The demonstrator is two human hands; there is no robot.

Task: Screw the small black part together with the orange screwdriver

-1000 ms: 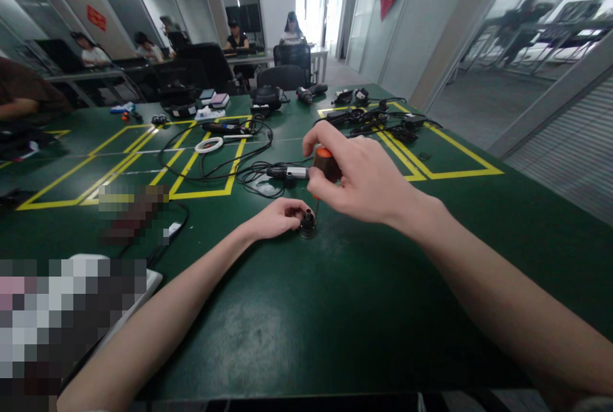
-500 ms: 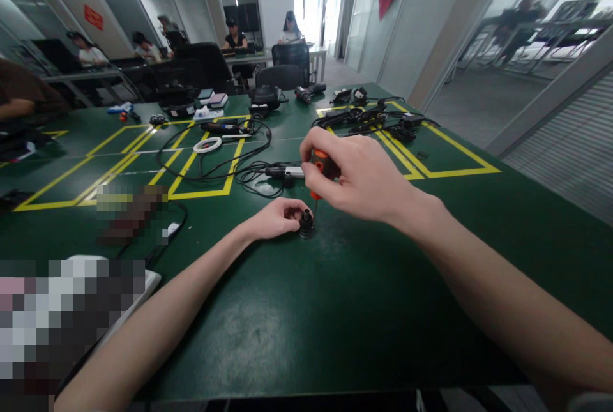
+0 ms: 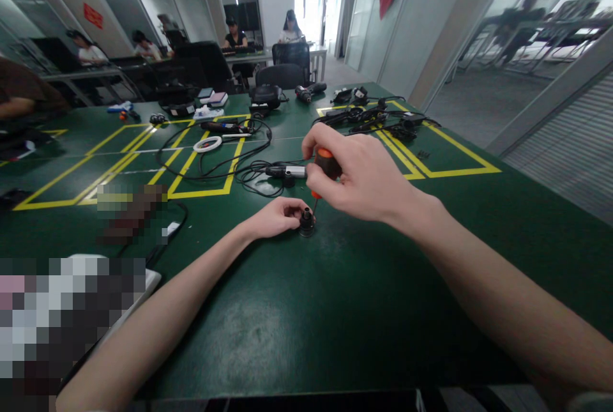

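Observation:
My right hand (image 3: 366, 172) is closed around the orange and black handle of a screwdriver (image 3: 327, 163). The screwdriver points down, and its thin shaft reaches the right side of a small dark round part with a short upright stem (image 3: 307, 223). Whether the tip sits in a screw is too small to tell. My left hand (image 3: 275, 217) pinches that part from the left and steadies it on the green table (image 3: 297, 310). Just beyond the hands lies a silver and black pen-like tool (image 3: 287, 172) with a coiled black cable.
Farther back lie a white ring (image 3: 207, 144), a power drill (image 3: 310, 91), a black pouch (image 3: 267, 98) and tangled black cables (image 3: 364, 118). Several small screws (image 3: 423, 154) rest at the right. A blurred-out device (image 3: 71, 322) stands near my left forearm. Other people sit at the back.
My right hand's fingers have shifted slightly to the right on the screwdriver handle, showing its orange top differently. My left hand and the round part stay in place.

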